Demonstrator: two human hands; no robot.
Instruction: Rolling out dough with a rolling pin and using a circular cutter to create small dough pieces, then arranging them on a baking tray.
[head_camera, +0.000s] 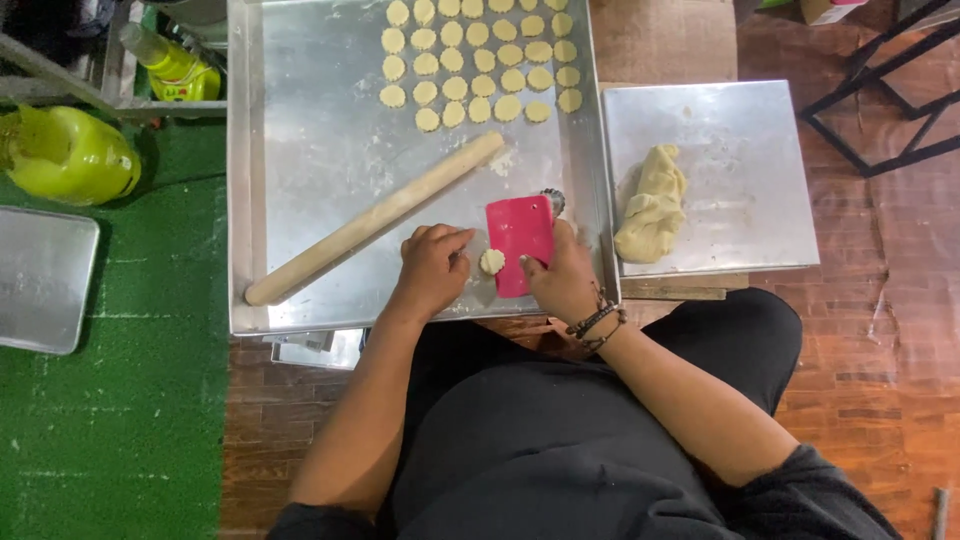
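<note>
While my right hand (562, 275) grips the flat pink plastic scraper (520, 243) bearing a small round scalloped dough piece (492, 262), my left hand (432, 268), loosely curled, pinches at it, needing gentle lifting.

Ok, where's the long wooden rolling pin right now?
The long wooden rolling pin lies diagonally on the large metal tray, just beyond the left hand, below the rows of round cut dough pieces.

A small round pale dough piece (491, 262) lies on a flat red plastic scraper (519, 240). The scraper rests on the tray, at five o'clock from the wooden rolling pin (375, 218).
</note>
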